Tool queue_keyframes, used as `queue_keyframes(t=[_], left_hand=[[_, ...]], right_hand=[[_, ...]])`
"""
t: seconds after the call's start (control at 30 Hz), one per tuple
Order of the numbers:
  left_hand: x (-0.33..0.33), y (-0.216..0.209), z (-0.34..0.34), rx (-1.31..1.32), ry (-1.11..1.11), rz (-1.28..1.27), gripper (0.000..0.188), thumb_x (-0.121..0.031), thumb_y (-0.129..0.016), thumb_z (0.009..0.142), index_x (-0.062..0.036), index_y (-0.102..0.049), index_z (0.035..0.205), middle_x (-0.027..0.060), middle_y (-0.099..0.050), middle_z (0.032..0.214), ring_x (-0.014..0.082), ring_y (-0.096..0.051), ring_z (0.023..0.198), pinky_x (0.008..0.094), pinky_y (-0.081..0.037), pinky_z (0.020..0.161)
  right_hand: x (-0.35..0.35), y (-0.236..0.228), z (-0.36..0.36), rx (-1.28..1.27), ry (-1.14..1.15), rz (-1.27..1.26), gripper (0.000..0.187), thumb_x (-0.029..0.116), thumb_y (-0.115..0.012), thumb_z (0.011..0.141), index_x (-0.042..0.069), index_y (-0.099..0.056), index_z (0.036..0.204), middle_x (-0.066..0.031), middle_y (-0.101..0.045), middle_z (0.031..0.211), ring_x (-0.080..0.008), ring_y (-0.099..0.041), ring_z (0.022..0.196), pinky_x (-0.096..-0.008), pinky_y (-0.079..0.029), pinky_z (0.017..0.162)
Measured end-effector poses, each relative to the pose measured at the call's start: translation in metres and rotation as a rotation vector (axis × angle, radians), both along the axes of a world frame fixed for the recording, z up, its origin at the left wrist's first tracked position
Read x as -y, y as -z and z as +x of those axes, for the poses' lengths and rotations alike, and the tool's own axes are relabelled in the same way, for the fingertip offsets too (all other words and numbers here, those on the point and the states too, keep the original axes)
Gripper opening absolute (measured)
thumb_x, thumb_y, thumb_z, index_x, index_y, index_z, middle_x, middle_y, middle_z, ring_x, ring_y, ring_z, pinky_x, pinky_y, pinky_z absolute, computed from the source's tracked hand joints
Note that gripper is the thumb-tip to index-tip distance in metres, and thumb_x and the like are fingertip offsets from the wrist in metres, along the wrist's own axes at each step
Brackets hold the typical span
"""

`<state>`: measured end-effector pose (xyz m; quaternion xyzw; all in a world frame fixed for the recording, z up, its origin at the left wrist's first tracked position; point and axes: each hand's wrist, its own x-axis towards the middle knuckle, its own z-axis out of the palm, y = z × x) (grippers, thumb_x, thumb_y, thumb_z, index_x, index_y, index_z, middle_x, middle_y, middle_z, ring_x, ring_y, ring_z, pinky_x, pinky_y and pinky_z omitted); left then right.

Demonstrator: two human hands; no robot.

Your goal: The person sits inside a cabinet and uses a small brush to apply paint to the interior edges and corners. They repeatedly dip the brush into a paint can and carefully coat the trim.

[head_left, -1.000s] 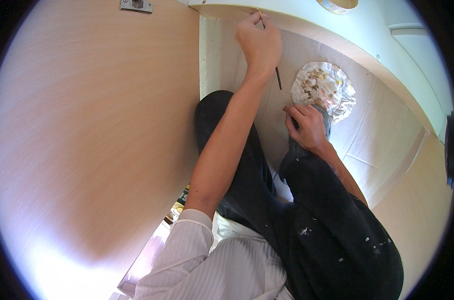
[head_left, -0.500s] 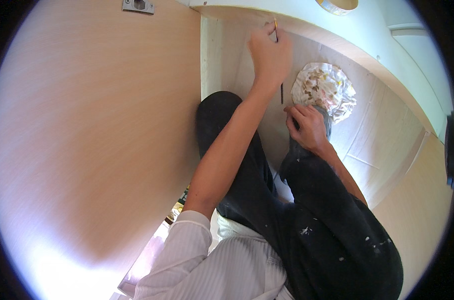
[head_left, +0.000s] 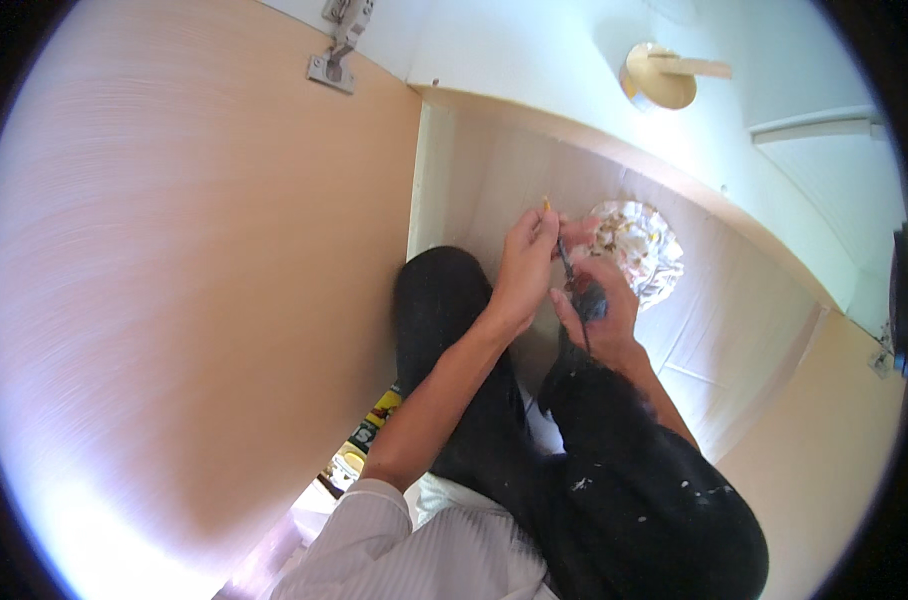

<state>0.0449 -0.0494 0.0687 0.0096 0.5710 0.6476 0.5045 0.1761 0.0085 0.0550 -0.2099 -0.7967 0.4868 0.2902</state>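
Where pale wooden cabinet panels [head_left: 174,300] meet a white wall, the left hand [head_left: 526,268] pinches a thin brush [head_left: 564,262] upright, beside a crumpled foil dish [head_left: 639,248]. Just below, the right hand [head_left: 599,312] curls closed around the brush's dark lower end.

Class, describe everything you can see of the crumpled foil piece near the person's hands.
The crumpled foil piece is silvery and shiny, shaped like a rough shallow dish with wrinkled edges. Pale and brownish flecks show inside it. It lies on the light wooden board, just beyond the right hand, which overlaps its near edge; whether they touch is unclear.
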Motion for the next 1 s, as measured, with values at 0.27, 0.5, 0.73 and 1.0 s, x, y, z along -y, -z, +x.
queue_keyframes(t=[0.27,0.5,0.73,1.0], left_hand=[[0.013,0.026,-0.010,0.203,0.102,0.166,0.033,-0.031,-0.049,0.106,-0.0040,-0.066,0.102,0.0169,-0.071,0.117,0.0199,-0.067,0.102,0.0337,-0.050,0.087],[0.007,0.036,-0.007,-0.336,0.301,-0.025,0.046,-0.042,-0.045,0.107,-0.0038,-0.070,0.112,0.0102,-0.071,0.114,0.0169,-0.064,0.095,0.0306,-0.045,0.086],[-0.001,-0.006,-0.006,0.158,0.109,0.286,0.047,-0.040,-0.043,0.108,0.0001,-0.067,0.115,0.0149,-0.060,0.135,0.0208,-0.060,0.109,0.0345,-0.045,0.097],[0.037,0.027,-0.051,-0.205,-0.237,0.207,0.043,-0.035,-0.043,0.108,-0.0041,-0.069,0.093,0.0157,-0.068,0.117,0.0201,-0.063,0.099,0.0339,-0.046,0.087]], right_hand=[[-0.045,-0.037,0.006,-0.089,0.191,0.134,0.020,-0.004,-0.066,0.088,-0.002,-0.067,0.108,-0.0175,-0.071,0.094,-0.0259,-0.071,0.080,-0.0320,-0.055,0.070],[-0.107,-0.074,0.017,-0.244,0.411,0.205,0.014,-0.002,-0.069,0.087,-0.003,-0.065,0.101,-0.0185,-0.071,0.093,-0.0196,-0.070,0.075,-0.0326,-0.057,0.065],[-0.049,-0.032,-0.020,0.052,-0.251,0.321,0.033,0.001,-0.073,0.079,0.003,-0.064,0.111,-0.0143,-0.067,0.098,-0.0322,-0.067,0.089,-0.0418,-0.055,0.078],[-0.115,-0.058,-0.122,0.161,-0.366,0.463,0.033,0.004,-0.061,0.090,0.009,-0.066,0.123,-0.0141,-0.064,0.100,-0.0337,-0.063,0.093,-0.0446,-0.052,0.081]])
